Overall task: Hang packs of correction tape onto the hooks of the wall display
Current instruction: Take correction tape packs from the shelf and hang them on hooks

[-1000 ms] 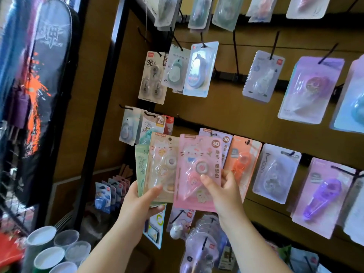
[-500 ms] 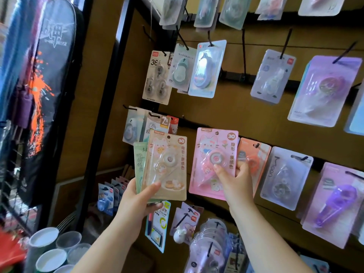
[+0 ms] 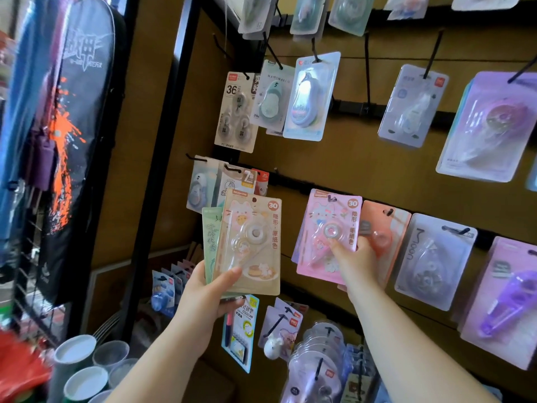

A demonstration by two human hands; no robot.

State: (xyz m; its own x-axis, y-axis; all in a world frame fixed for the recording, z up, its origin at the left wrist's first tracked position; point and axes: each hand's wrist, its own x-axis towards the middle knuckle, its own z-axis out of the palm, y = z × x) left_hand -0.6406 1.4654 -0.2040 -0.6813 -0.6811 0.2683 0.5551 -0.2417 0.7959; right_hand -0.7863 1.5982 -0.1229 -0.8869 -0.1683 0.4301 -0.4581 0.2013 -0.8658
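The right hand (image 3: pixel 359 264) pinches a pink pack (image 3: pixel 328 225), seemingly on its hook (image 3: pixel 332 198); the left hand (image 3: pixel 207 298) clasps a beige pack (image 3: pixel 251 242).

A pink correction tape pack (image 3: pixel 327 234), printed with a cartoon cat and a red "30" badge, was held upright against the brown wall display (image 3: pixel 348 164), its top hole at a black hook (image 3: pixel 332 198) in the middle row. A beige pack (image 3: pixel 251 242) with a cat and pancakes stood upright and apart to its left, fanned in front of a green pack (image 3: pixel 210 237).
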